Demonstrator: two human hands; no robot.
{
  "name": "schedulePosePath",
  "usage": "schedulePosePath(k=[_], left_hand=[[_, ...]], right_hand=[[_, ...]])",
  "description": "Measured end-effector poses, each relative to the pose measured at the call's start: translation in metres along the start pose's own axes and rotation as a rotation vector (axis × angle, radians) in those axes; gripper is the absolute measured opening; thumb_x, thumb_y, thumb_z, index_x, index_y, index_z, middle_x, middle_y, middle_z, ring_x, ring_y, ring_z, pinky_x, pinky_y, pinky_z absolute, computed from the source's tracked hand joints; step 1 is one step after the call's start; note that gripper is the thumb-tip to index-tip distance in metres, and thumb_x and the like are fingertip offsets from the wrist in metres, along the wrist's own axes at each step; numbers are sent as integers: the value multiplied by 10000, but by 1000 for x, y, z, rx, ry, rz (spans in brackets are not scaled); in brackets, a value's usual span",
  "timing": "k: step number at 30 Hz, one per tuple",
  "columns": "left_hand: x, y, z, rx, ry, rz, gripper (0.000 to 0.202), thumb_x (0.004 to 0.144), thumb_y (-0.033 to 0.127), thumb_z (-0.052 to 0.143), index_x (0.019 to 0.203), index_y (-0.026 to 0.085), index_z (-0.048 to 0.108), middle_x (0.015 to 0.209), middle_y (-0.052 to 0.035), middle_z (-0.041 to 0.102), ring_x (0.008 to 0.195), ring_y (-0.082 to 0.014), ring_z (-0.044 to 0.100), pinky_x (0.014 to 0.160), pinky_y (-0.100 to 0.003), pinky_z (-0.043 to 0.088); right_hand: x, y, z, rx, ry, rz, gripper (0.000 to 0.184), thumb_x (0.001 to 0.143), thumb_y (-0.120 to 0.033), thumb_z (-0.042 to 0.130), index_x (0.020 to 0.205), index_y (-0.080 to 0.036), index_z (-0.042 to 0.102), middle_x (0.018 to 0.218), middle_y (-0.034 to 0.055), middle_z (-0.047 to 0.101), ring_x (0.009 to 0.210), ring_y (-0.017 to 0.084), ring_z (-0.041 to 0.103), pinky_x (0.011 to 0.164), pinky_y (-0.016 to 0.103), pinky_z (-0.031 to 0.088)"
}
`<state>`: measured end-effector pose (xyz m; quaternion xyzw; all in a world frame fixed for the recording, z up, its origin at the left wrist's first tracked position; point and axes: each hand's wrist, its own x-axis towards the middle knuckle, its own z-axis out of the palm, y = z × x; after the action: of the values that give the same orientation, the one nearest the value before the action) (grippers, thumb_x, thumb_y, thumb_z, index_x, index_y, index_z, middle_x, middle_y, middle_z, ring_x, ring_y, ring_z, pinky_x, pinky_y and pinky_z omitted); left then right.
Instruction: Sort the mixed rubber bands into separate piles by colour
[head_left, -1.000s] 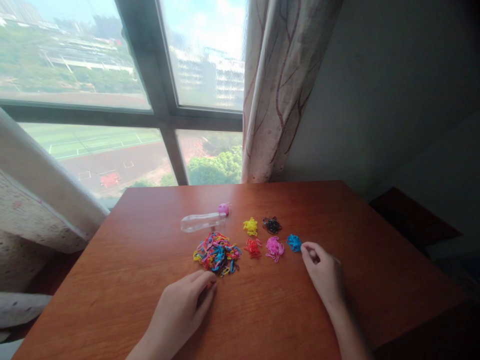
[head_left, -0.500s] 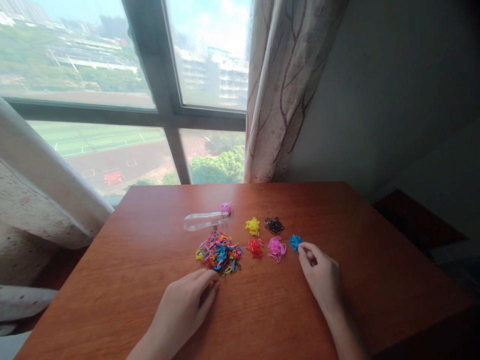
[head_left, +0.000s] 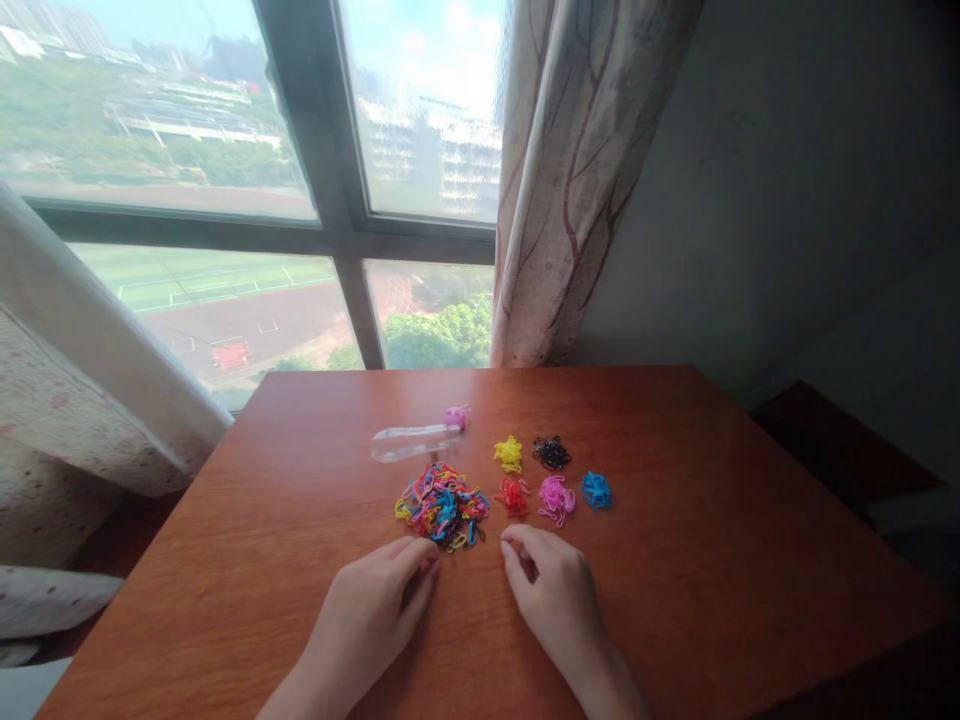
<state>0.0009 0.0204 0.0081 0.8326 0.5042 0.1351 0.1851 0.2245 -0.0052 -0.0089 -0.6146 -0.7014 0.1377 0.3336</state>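
Observation:
A mixed heap of coloured rubber bands lies on the wooden table. To its right sit small sorted piles: yellow, black, red, pink and blue. My left hand rests on the table just below the heap, fingers loosely curled with nothing in them. My right hand lies just below and right of the heap, under the red pile, with thumb and forefinger drawn together in a pinch; whether they hold a band is too small to see.
A clear plastic bottle with a pink cap lies on its side behind the heap. Behind the table are a window and patterned curtains. A dark piece of furniture stands to the right.
My right hand has left the blue pile and moved left and toward me, ending beside the mixed heap. My left hand has stayed put.

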Motion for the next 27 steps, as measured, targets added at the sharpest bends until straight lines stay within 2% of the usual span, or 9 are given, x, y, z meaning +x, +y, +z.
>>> schedulePosePath(k=[6,13,17,23,27], left_hand=[[0,-3,5,-28,83,15,240,950,253,430,1066,255,640,992,-18,750,852,-174,724,719,-243,530],[-1,-1,6,13,145,28,302,951,275,431,1194,242,607,1026,-33,764,857,-180,741,679,-229,548],[2,1,6,53,152,-9,373,946,264,427,1297,224,546,979,-37,769,808,-181,742,608,-224,528],[3,3,7,80,117,-62,396,946,265,416,1324,223,526,891,-24,763,711,-180,729,603,-240,506],[5,4,6,74,121,-118,476,952,272,408,1426,228,415,846,-10,761,717,-185,733,575,-236,485]], right_hand=[[-3,-10,12,1,-86,7,168,883,-139,509,821,-228,638,726,-15,650,671,149,591,631,247,327],[-3,-8,12,13,-103,12,157,863,-131,521,826,-231,636,730,-20,645,674,146,574,639,251,311],[-3,-10,11,23,-107,8,160,863,-128,515,813,-228,629,730,-17,642,673,144,569,633,250,307],[-3,-9,11,33,-103,9,167,867,-131,507,826,-228,637,742,-10,651,687,147,576,644,246,317],[-2,-9,10,32,-105,13,167,866,-134,508,821,-230,638,739,-12,652,688,149,577,642,250,317]])
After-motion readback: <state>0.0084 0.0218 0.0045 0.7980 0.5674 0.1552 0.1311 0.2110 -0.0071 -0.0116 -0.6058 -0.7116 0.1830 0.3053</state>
